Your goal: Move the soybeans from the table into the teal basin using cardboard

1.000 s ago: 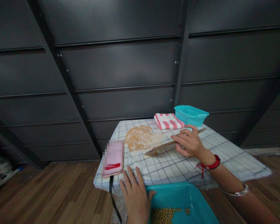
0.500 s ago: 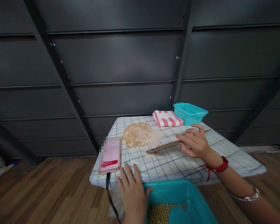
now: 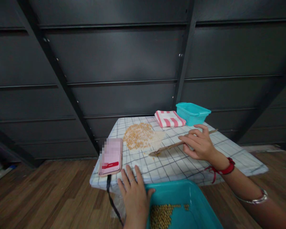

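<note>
My right hand (image 3: 199,143) is closed on a long wooden spatula (image 3: 171,147) that lies slanted over the checked tablecloth (image 3: 178,163). Its blade end sits just beside a pile of yellow beans and white grains (image 3: 140,140). My left hand (image 3: 135,197) rests flat with fingers spread on the near table edge, its thumb on the rim of a teal tub (image 3: 188,194) that holds several yellow beans (image 3: 164,214). A pink phone (image 3: 111,156) lies to the left of that hand.
A folded red-and-white striped cloth (image 3: 169,118) and a small teal container (image 3: 192,113) stand at the far table edge. A black strap (image 3: 113,203) hangs from the phone over the table's front. Dark metal panels form the wall behind; wooden floor surrounds the table.
The view has shifted slightly, so the table sits lower left in frame. My right hand with the spatula has drawn a little to the right, away from the pile. My left hand stays put.
</note>
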`<action>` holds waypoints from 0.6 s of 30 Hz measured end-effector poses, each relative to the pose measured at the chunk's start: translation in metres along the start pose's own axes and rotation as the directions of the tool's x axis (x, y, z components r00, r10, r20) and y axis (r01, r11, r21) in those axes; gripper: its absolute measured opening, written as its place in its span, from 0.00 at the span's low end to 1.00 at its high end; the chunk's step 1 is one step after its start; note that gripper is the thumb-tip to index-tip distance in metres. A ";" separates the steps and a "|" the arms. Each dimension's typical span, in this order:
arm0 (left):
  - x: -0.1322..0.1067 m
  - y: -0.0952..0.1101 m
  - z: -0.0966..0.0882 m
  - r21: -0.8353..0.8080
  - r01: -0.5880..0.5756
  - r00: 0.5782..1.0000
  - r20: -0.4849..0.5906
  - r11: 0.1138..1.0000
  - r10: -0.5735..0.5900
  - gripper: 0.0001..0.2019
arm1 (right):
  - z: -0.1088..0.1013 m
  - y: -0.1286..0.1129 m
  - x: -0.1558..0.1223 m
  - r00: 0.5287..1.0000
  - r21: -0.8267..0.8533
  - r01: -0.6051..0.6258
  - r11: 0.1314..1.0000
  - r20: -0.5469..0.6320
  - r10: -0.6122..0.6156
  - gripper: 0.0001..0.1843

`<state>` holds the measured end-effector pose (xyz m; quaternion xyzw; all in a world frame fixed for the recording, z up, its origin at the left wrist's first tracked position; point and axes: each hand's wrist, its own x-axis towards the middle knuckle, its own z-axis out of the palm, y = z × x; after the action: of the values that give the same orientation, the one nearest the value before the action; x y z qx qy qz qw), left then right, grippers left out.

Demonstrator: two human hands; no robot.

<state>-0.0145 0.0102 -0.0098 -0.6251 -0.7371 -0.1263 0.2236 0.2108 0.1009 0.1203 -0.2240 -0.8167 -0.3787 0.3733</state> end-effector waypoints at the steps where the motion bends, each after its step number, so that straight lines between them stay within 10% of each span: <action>1: 0.000 0.000 0.001 0.002 0.008 1.000 0.009 1.000 -0.008 0.41 | 0.000 0.000 0.000 1.000 0.006 0.001 1.000 0.000 -0.001 0.13; 18: 0.001 0.001 -0.005 -0.022 0.004 1.000 -0.023 1.000 -0.005 0.40 | -0.002 -0.002 0.000 1.000 -0.079 0.003 0.997 -0.001 -0.003 0.09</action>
<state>-0.0123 0.0086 -0.0049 -0.6243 -0.7344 -0.1421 0.2252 0.2105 0.0978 0.1205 -0.2373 -0.8012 -0.4114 0.3641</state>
